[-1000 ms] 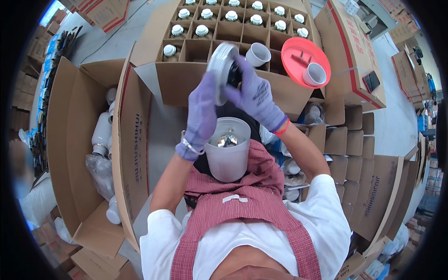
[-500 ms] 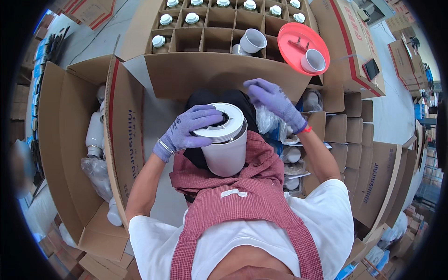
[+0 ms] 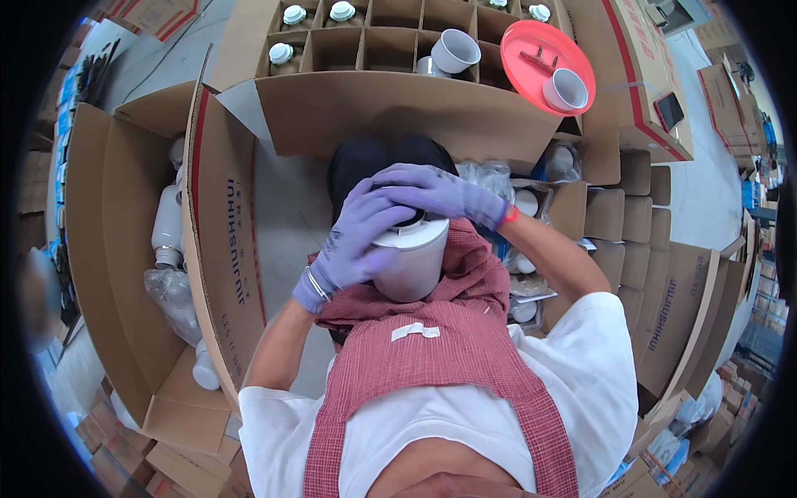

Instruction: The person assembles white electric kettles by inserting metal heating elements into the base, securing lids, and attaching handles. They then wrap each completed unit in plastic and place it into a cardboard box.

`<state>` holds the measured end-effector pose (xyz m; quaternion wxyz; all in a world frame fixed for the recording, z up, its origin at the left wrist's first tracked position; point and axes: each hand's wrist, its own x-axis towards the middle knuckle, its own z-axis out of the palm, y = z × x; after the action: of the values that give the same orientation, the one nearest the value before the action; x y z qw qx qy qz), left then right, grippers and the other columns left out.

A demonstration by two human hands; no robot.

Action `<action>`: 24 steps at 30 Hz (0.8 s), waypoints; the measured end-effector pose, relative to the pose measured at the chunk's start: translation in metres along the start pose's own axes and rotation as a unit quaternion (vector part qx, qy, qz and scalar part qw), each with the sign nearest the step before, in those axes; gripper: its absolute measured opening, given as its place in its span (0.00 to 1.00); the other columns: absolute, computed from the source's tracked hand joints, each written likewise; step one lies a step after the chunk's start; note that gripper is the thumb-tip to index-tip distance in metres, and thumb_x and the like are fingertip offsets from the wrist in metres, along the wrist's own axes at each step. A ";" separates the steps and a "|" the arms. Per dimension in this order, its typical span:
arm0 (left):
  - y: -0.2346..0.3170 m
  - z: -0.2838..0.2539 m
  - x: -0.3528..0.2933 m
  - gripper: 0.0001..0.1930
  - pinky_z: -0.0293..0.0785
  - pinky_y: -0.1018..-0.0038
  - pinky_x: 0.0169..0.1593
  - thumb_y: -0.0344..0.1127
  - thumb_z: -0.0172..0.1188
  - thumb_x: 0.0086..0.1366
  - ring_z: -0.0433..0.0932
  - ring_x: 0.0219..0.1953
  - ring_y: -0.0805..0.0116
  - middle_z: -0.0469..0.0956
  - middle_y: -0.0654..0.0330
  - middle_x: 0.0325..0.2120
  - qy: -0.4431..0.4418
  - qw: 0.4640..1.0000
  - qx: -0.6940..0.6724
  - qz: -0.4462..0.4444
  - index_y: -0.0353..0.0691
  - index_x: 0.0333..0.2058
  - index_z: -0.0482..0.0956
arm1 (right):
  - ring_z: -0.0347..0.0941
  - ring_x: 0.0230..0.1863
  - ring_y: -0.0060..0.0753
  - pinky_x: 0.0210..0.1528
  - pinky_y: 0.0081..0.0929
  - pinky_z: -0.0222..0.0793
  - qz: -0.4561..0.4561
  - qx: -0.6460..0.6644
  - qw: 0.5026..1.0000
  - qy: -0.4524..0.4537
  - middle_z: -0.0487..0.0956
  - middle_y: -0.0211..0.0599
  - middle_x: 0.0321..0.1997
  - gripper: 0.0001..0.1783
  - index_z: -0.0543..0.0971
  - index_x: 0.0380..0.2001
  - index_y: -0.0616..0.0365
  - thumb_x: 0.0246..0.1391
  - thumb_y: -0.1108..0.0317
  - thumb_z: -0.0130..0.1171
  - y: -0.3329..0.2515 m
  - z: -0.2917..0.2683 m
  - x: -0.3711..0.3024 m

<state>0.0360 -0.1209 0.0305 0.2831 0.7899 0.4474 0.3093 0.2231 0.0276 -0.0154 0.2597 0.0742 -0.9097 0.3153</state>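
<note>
A: Where is the jar?

B: The pale jar (image 3: 413, 275) stands on the lap, its long axis close to upright, with the white lid (image 3: 419, 236) on top. The lid lies right under the fingers of both hands.

A: How do the hands meet it?

B: The left hand (image 3: 355, 239) comes from the left and is the nearer one to the jar's side. Its fingers are bent partway, holding the lid's left part, with the blurred thumb low against the jar. The right hand (image 3: 436, 196) reaches across the far side of the lid, fingers slightly bent and close together; its thumb is hidden, so I can't tell whether it grips.

A: Anything in the way?

B: Mainly the hands themselves: their fingers crowd together and cover much of the lid. The red apron (image 3: 452, 365) bunches around the jar's base.

A: And farther out?

B: Ahead is a divided box (image 3: 398, 106) with capped bottles (image 3: 282, 55), a grey cup (image 3: 456, 51) and a red tray (image 3: 518, 62) at its right corner. An open carton (image 3: 108, 274) with white bottles (image 3: 168, 220) stands left; cardboard dividers (image 3: 604, 214) stand right. All are apart from the jar.
</note>
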 end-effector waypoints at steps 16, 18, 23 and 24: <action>0.009 0.081 -0.024 0.19 0.70 0.70 0.57 0.40 0.49 0.72 0.76 0.52 0.68 0.79 0.55 0.48 -0.013 0.910 -0.325 -0.256 0.37 0.53 0.78 | 0.60 0.64 0.59 0.68 0.54 0.50 0.230 -0.042 0.968 0.087 0.66 0.53 0.64 0.30 0.69 0.61 0.58 0.56 0.58 0.50 -0.130 -0.040 -0.082; 0.016 0.068 -0.015 0.17 0.69 0.69 0.59 0.36 0.53 0.67 0.75 0.54 0.66 0.80 0.55 0.49 0.068 0.857 -0.397 -0.322 0.38 0.51 0.80 | 0.60 0.67 0.56 0.69 0.48 0.52 0.235 0.029 0.959 0.154 0.66 0.52 0.66 0.29 0.69 0.61 0.59 0.61 0.54 0.46 -0.123 -0.026 -0.085; 0.057 0.006 0.042 0.19 0.68 0.64 0.63 0.25 0.58 0.55 0.77 0.55 0.61 0.82 0.58 0.47 0.062 0.991 0.096 0.064 0.40 0.46 0.84 | 0.60 0.68 0.50 0.70 0.39 0.54 0.419 0.128 0.850 0.291 0.67 0.47 0.66 0.30 0.67 0.62 0.63 0.65 0.53 0.47 -0.096 0.000 -0.110; 0.043 0.010 0.040 0.18 0.70 0.66 0.60 0.25 0.57 0.56 0.79 0.52 0.62 0.83 0.57 0.44 0.117 0.991 -0.050 -0.027 0.39 0.46 0.84 | 0.60 0.69 0.50 0.70 0.39 0.54 0.402 0.090 0.867 0.280 0.67 0.47 0.65 0.29 0.66 0.63 0.63 0.66 0.54 0.47 -0.087 -0.013 -0.111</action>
<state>0.0825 -0.1059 0.0646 0.2760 0.7208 0.4824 0.4141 0.3495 -0.0369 -0.0178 0.3464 -0.3661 -0.7180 0.4801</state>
